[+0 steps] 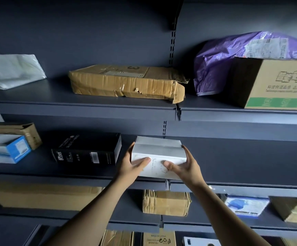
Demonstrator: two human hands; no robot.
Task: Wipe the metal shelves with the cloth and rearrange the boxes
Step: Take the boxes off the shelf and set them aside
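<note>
On the middle dark metal shelf, at its near edge, a white rectangular cardboard box is held just right of a black rectangular carton. The left hand and right hand curl their fingers round its ends. Rearranging looks underway; whether any wiping is done cannot be told.

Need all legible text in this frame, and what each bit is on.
"3": on top of the flat brown box, upper shelf.
"MADE IN CHINA": on the cardboard box at the bottom edge.
Too blurred or small to read: Chinese print on the large carton, the label on the purple bag, print on the black box and on the held white box.
</note>
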